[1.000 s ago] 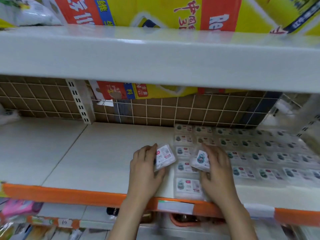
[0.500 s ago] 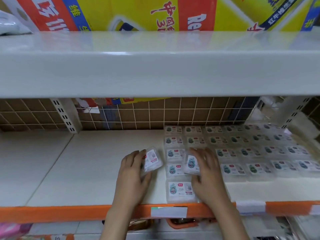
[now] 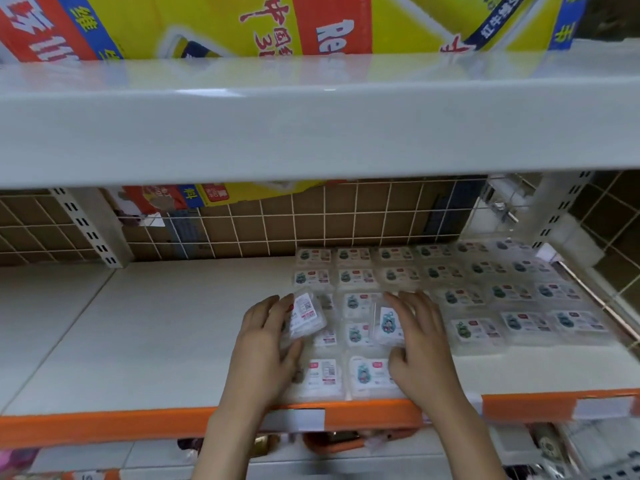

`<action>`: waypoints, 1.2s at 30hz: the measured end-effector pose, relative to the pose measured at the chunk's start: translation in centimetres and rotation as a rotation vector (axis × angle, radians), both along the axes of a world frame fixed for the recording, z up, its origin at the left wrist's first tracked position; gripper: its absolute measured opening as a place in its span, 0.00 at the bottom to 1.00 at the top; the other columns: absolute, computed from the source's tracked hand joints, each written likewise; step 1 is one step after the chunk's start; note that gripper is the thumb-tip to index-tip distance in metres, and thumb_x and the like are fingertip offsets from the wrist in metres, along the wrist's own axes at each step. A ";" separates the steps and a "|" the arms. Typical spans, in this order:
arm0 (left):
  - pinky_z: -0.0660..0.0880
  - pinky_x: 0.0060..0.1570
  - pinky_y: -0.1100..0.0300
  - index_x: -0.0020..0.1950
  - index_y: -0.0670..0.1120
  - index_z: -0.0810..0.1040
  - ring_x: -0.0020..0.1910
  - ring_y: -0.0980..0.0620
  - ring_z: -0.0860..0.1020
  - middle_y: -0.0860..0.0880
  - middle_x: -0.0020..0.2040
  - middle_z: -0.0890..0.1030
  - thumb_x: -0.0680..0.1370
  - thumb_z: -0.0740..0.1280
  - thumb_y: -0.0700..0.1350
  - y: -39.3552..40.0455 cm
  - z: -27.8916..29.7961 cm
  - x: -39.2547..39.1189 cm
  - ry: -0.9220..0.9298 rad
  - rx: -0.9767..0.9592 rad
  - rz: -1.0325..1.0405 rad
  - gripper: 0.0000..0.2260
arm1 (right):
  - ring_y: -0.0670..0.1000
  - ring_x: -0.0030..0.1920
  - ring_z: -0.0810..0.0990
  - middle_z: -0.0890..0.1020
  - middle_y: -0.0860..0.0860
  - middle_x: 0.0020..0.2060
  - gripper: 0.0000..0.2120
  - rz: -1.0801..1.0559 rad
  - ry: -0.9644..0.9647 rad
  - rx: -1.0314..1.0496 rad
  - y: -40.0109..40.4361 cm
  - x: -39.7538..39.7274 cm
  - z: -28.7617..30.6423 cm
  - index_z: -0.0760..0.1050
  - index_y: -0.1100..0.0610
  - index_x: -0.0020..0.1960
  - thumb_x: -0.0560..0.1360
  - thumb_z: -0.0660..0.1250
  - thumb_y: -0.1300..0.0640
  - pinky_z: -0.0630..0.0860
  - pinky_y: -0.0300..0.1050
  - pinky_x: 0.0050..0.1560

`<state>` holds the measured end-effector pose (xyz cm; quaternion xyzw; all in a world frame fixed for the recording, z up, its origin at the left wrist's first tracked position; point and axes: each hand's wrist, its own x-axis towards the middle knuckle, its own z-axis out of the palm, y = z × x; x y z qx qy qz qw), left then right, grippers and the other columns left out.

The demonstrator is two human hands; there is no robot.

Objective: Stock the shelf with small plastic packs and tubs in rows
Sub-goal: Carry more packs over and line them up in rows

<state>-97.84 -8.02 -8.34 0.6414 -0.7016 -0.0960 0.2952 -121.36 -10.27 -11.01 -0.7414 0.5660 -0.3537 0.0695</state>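
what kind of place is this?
Most likely a shop aisle, probably a small supermarket. White metal shelf with an orange price-label strip, rows of identical clear plastic packs laid flat, and printed cartons stored on the shelf above.

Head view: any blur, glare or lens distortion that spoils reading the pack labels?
Head view: wide-angle bending bows the upper shelf; soft glare on its top; motion blur smears the packs at right and both hands' held packs, so label text is unreadable.
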 end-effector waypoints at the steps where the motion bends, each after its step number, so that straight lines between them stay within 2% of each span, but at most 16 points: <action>1: 0.65 0.62 0.57 0.68 0.45 0.72 0.63 0.43 0.71 0.43 0.63 0.75 0.70 0.64 0.52 0.1 0.0 -1.3 -0.006 -0.008 -0.023 0.26 | 0.55 0.72 0.57 0.67 0.55 0.68 0.37 0.000 0.003 0.010 0.1 -1.2 -0.1 0.66 0.54 0.70 0.62 0.58 0.69 0.60 0.58 0.70; 4: 0.66 0.62 0.54 0.67 0.45 0.73 0.62 0.43 0.73 0.43 0.62 0.75 0.71 0.60 0.54 0.6 -0.1 -6.0 -0.031 -0.012 -0.118 0.27 | 0.54 0.71 0.56 0.67 0.54 0.68 0.38 -0.010 0.008 0.030 0.5 -5.3 -0.5 0.67 0.54 0.70 0.62 0.60 0.74 0.60 0.57 0.70; 7: 0.68 0.62 0.52 0.68 0.46 0.72 0.62 0.41 0.74 0.42 0.63 0.75 0.72 0.62 0.52 1.0 -0.5 -10.8 -0.045 -0.008 -0.199 0.26 | 0.54 0.71 0.58 0.68 0.54 0.67 0.38 -0.041 0.006 0.030 0.8 -9.3 -0.8 0.68 0.54 0.69 0.61 0.60 0.75 0.61 0.57 0.70; 10: 0.60 0.67 0.60 0.73 0.50 0.66 0.69 0.46 0.66 0.45 0.70 0.68 0.72 0.61 0.51 1.5 -1.0 -14.0 -0.048 0.066 -0.234 0.28 | 0.55 0.70 0.58 0.69 0.54 0.67 0.38 -0.073 -0.020 0.031 1.0 -12.5 -1.1 0.68 0.55 0.69 0.60 0.60 0.75 0.61 0.58 0.70; 13: 0.56 0.69 0.65 0.73 0.53 0.65 0.72 0.50 0.62 0.49 0.72 0.65 0.73 0.61 0.53 1.9 -1.7 -15.7 -0.049 0.075 -0.249 0.28 | 0.55 0.70 0.58 0.69 0.55 0.66 0.39 -0.081 -0.016 0.022 1.2 -14.7 -1.5 0.68 0.55 0.68 0.59 0.60 0.74 0.61 0.59 0.69; 16: 0.54 0.71 0.64 0.73 0.54 0.66 0.73 0.50 0.60 0.51 0.74 0.63 0.74 0.61 0.51 2.2 -2.5 -16.7 -0.078 0.071 -0.274 0.26 | 0.53 0.70 0.57 0.69 0.56 0.66 0.39 -0.086 -0.028 0.046 1.4 -15.6 -1.8 0.68 0.55 0.69 0.59 0.61 0.76 0.58 0.57 0.71; 20: 0.48 0.74 0.62 0.75 0.56 0.58 0.76 0.52 0.50 0.53 0.77 0.54 0.78 0.61 0.49 2.3 -3.0 -17.6 -0.148 0.128 -0.291 0.26 | 0.53 0.71 0.57 0.68 0.53 0.66 0.39 -0.051 -0.022 0.057 1.6 -16.0 -2.0 0.68 0.54 0.69 0.60 0.61 0.76 0.60 0.57 0.70; 22: 0.40 0.73 0.62 0.77 0.56 0.52 0.76 0.55 0.44 0.54 0.78 0.47 0.79 0.56 0.52 2.4 -2.9 -18.1 -0.215 0.185 -0.276 0.26 | 0.53 0.71 0.57 0.68 0.52 0.66 0.39 -0.038 -0.026 0.066 1.7 -16.1 -2.0 0.68 0.53 0.69 0.61 0.61 0.75 0.60 0.56 0.71; 25: 0.27 0.69 0.60 0.77 0.56 0.43 0.74 0.59 0.34 0.58 0.75 0.38 0.74 0.40 0.57 2.6 -2.6 -18.6 -0.331 0.248 -0.256 0.30 | 0.53 0.71 0.58 0.69 0.52 0.66 0.39 -0.027 -0.023 0.070 1.7 -16.2 -2.0 0.68 0.53 0.69 0.60 0.61 0.75 0.61 0.56 0.70; 27: 0.25 0.68 0.58 0.76 0.56 0.38 0.71 0.60 0.30 0.58 0.74 0.33 0.67 0.31 0.58 2.5 -2.4 -18.7 -0.372 0.295 -0.235 0.36 | 0.54 0.71 0.59 0.69 0.51 0.66 0.39 -0.014 -0.017 0.075 1.7 -16.2 -2.0 0.68 0.53 0.70 0.60 0.61 0.75 0.62 0.55 0.70; 30: 0.26 0.69 0.53 0.72 0.57 0.32 0.71 0.58 0.29 0.53 0.75 0.31 0.64 0.28 0.58 2.3 -2.6 -19.0 -0.418 0.344 -0.213 0.35 | 0.54 0.70 0.60 0.69 0.50 0.66 0.40 0.006 -0.022 0.082 1.7 -16.1 -1.9 0.67 0.52 0.70 0.60 0.61 0.75 0.61 0.53 0.70; 32: 0.26 0.68 0.53 0.73 0.57 0.34 0.71 0.59 0.29 0.53 0.76 0.33 0.65 0.28 0.59 2.2 -2.7 -19.1 -0.399 0.340 -0.198 0.35 | 0.54 0.70 0.61 0.69 0.50 0.66 0.40 0.014 -0.027 0.076 1.6 -16.1 -1.9 0.68 0.52 0.70 0.60 0.61 0.75 0.62 0.53 0.70; 36: 0.30 0.68 0.60 0.77 0.57 0.46 0.71 0.63 0.34 0.57 0.76 0.39 0.68 0.32 0.66 2.2 -2.5 -18.7 -0.230 0.267 -0.154 0.37 | 0.54 0.70 0.61 0.69 0.50 0.65 0.39 0.036 -0.017 0.071 1.7 -16.1 -1.9 0.68 0.52 0.69 0.59 0.60 0.73 0.61 0.50 0.70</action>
